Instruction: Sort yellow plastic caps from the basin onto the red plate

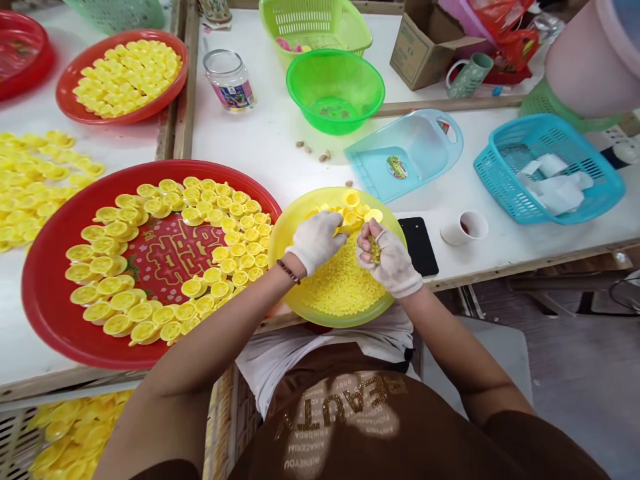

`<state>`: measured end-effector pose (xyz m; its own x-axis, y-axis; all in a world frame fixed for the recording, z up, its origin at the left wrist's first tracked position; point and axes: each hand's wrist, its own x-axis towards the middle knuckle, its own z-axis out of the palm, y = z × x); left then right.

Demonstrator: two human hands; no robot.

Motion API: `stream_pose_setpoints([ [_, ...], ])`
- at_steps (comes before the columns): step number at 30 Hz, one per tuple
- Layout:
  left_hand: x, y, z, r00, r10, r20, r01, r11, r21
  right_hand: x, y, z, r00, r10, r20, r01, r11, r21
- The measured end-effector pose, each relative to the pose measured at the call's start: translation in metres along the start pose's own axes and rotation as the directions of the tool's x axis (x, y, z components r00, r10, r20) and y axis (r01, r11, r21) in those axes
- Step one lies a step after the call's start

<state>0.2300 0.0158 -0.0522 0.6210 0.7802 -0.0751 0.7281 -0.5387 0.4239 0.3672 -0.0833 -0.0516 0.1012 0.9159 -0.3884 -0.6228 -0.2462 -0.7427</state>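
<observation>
Both my hands wear white gloves with bare fingertips, over a yellow bowl point(287, 293) in front of me. In it lie a heap of tiny yellow pieces point(340, 293) and, at the far side, several small yellow plastic cups point(351, 200). My left hand point(317, 241) is closed, with a yellow cup at its fingertips, partly hidden. My right hand point(389, 259) is closed too, fingers curled and thumb against them; what they hold, if anything, is too small to make out. Left of the bowl, a big red tray point(47, 293) carries rows of yellow cups point(117, 303).
At the back stand a green bowl point(335, 120), a clear jar point(227, 80) and a blue scoop point(415, 150). A black phone point(420, 247), a white cup point(463, 229) and a blue basket point(525, 193) are on the right. A red plate of yellow pieces point(130, 77) sits back left.
</observation>
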Motion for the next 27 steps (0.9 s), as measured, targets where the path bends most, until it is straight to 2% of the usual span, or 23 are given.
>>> stream_pose_setpoints([
  [3,0.002,0.008,0.002,0.998,0.041,0.043,-0.045,0.995,0.090,-0.003,-0.006,-0.003,0.998,-0.053,-0.021,0.053,0.999,0.002],
  [6,-0.022,0.007,-0.001,0.978,0.161,0.134,-0.187,0.958,0.218,-0.004,-0.007,-0.006,0.994,-0.104,-0.024,0.104,0.994,-0.021],
  [8,-0.043,0.004,-0.003,0.958,0.188,0.215,-0.236,0.945,0.228,-0.003,-0.008,-0.007,0.991,-0.127,-0.034,0.127,0.992,-0.024],
  [10,-0.059,0.000,-0.004,0.966,0.144,0.214,-0.183,0.968,0.174,0.000,-0.009,-0.004,0.989,-0.142,-0.050,0.141,0.990,-0.020],
  [12,-0.066,-0.002,-0.005,0.989,0.046,0.138,-0.061,0.992,0.108,0.006,-0.010,0.003,0.987,-0.152,-0.056,0.151,0.988,-0.022],
  [15,-0.056,-0.002,-0.004,0.991,-0.120,0.066,0.115,0.991,0.072,0.021,-0.013,0.021,0.980,-0.196,-0.031,0.195,0.980,-0.030],
  [18,-0.036,-0.002,-0.001,0.972,-0.213,0.102,0.202,0.974,0.102,0.040,-0.014,0.041,0.971,-0.239,-0.007,0.239,0.970,-0.039],
  [23,-0.024,-0.007,0.004,0.978,-0.190,0.089,0.186,0.982,0.043,0.058,-0.015,0.056,0.969,-0.245,-0.017,0.243,0.969,-0.049],
  [27,-0.035,-0.009,0.010,0.997,-0.013,0.075,0.020,0.995,-0.095,0.053,-0.011,0.051,0.967,-0.256,0.004,0.256,0.966,-0.042],
])
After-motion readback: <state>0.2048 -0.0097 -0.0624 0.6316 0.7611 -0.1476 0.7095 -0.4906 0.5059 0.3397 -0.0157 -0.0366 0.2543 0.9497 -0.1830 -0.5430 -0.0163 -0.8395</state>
